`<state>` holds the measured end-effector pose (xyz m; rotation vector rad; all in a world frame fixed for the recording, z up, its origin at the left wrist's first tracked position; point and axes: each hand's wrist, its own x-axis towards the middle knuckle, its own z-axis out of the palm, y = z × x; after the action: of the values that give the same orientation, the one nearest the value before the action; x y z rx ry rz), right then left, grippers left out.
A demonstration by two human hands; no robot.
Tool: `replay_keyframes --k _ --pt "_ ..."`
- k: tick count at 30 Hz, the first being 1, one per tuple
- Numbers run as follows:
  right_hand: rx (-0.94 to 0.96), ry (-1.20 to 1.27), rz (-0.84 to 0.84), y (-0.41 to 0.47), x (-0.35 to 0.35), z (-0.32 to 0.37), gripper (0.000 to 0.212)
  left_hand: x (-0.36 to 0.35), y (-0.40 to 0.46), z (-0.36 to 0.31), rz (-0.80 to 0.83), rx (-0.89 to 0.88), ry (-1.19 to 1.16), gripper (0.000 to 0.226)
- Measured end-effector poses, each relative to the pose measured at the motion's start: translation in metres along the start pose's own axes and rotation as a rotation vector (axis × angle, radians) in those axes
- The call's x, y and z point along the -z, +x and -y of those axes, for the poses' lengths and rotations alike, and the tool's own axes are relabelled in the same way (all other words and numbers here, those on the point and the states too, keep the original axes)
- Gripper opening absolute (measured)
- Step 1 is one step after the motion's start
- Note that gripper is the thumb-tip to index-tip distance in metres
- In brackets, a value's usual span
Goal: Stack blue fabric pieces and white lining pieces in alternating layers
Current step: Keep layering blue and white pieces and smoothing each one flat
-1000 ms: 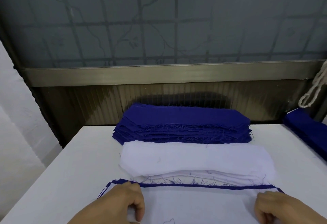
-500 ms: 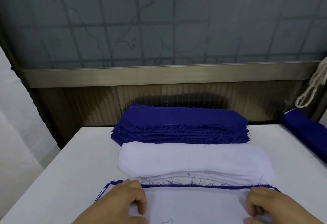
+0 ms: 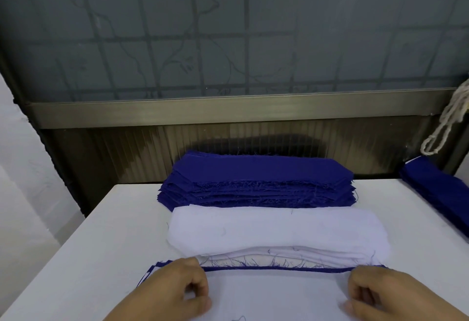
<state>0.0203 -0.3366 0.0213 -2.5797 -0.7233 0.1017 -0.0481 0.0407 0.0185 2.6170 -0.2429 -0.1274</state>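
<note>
White table (image 3: 83, 257) surface is seen across the lower frame. At lower left, the left hand (image 3: 175, 291) is laid on the near stack (image 3: 276, 292), fingers curled, thumb and forefinger brought close over the white lining piece on top; whether cloth is actually pinched cannot be told. One thin blue edge (image 3: 276, 269) is seen along the far side of this stack, with further blue and white layers showing at its left corner. In the centre, two supply piles are counted: one white lining pile (image 3: 276, 232) just beyond the near stack, and one blue fabric pile (image 3: 258, 181) behind it, touching. At lower right, the right hand (image 3: 390, 295) is set on the same top piece, fingers curled; its hold likewise cannot be told. At right edge, one further blue pile (image 3: 441, 194) is noted, with one looped cord (image 3: 446, 122) hung above.
</note>
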Motion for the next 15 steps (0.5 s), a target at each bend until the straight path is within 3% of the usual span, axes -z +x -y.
replay_keyframes --k 2,5,9,11,15 --pt "-0.026 -0.093 0.038 0.004 0.008 0.006 0.022 0.003 0.004 -0.003 -0.107 0.006 -0.034 0.011" --pt "-0.020 -0.050 -0.158 0.022 0.016 0.012 0.025 0.011 0.018 -0.005 -0.295 -0.004 -0.012 0.018" --pt "0.005 -0.096 -0.413 0.067 0.015 0.012 0.012 0.016 0.053 -0.005 -0.549 0.022 0.106 0.017" --pt "-0.004 -0.160 -0.453 0.092 0.010 0.007 0.024 0.015 0.075 -0.002 -0.610 0.046 0.137 0.031" --pt "-0.062 -0.198 -0.389 0.137 0.003 -0.008 0.052 0.015 0.121 0.002 -0.584 0.109 0.209 0.051"
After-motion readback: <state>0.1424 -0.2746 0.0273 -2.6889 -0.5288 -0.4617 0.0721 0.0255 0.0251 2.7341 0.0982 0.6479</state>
